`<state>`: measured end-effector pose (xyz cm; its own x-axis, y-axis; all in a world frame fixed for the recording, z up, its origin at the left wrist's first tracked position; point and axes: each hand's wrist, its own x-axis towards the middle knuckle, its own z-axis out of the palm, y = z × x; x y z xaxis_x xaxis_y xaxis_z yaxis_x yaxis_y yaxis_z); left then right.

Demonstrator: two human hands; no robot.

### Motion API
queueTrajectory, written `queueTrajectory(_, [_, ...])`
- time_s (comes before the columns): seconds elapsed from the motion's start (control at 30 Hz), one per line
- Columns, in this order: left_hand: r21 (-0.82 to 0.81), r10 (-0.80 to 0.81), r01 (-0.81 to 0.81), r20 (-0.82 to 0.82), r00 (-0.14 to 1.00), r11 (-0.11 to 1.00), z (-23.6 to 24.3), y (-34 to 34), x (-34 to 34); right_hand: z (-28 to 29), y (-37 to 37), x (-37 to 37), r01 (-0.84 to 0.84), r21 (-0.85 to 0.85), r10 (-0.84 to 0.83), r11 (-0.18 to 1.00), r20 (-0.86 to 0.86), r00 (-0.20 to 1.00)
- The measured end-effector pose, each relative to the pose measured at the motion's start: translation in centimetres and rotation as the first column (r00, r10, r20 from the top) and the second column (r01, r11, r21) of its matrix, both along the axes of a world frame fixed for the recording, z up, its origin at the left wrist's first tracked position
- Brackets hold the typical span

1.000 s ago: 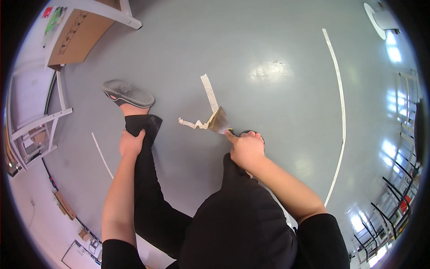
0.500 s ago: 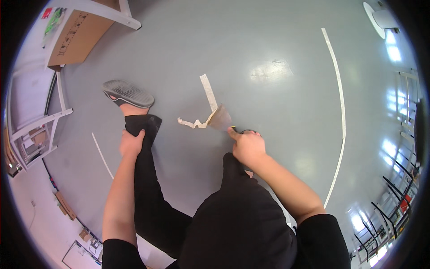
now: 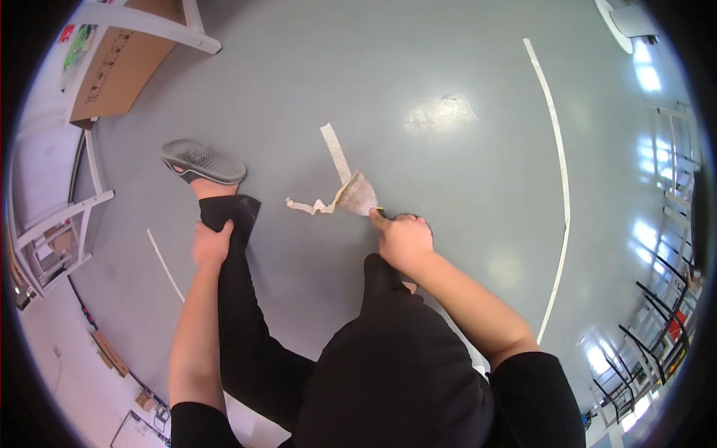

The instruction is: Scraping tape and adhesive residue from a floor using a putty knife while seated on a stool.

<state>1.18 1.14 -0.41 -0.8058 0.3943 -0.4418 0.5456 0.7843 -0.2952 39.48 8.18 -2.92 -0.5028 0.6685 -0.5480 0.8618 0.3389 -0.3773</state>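
Note:
My right hand (image 3: 405, 240) is closed round the dark handle of a putty knife, its index finger stretched toward the blade. The wide, stained metal blade (image 3: 358, 194) lies low against the grey floor. Its edge meets the lower end of a straight strip of pale tape (image 3: 335, 153). A crumpled, peeled-up length of tape (image 3: 314, 206) trails leftward from the blade. My left hand (image 3: 213, 240) grips my black trouser leg (image 3: 243, 261) at the shin, above a grey sandal (image 3: 205, 161). Most of the handle is hidden by my right hand.
A long tape line (image 3: 559, 164) runs along the floor at the right, and a shorter one (image 3: 164, 261) at the left. A cardboard box (image 3: 123, 71) sits by a white-legged frame at the upper left. Chairs (image 3: 646, 328) stand at the far right.
The whole view has shifted slightly, moving the scene leftward. The blade has tilted a little and looks lighter, still at the strip's lower end. Both hands keep their holds.

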Motion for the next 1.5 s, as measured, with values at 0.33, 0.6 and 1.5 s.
queueTrajectory(0.33, [-0.046, -0.011, 0.011, -0.009, 1.0, 0.999, 0.5, 0.0, 0.1, 0.6, -1.3, 4.0, 0.068, -0.149, -0.061, 0.986, 0.055, 0.997])
queueTrajectory(0.6, [0.021, -0.028, 0.028, -0.029, 0.999, 0.999, -0.6, -0.9, -0.5, 0.0, 1.6, -0.4, -0.008, -0.159, 0.017, 0.987, 0.054, 0.998])
queueTrajectory(1.5, [0.017, -0.012, 0.012, -0.006, 1.0, 1.0, -0.8, -0.7, -0.6, -0.1, 0.9, -1.2, 0.026, -0.026, -0.027, 0.999, -0.03, 0.999])
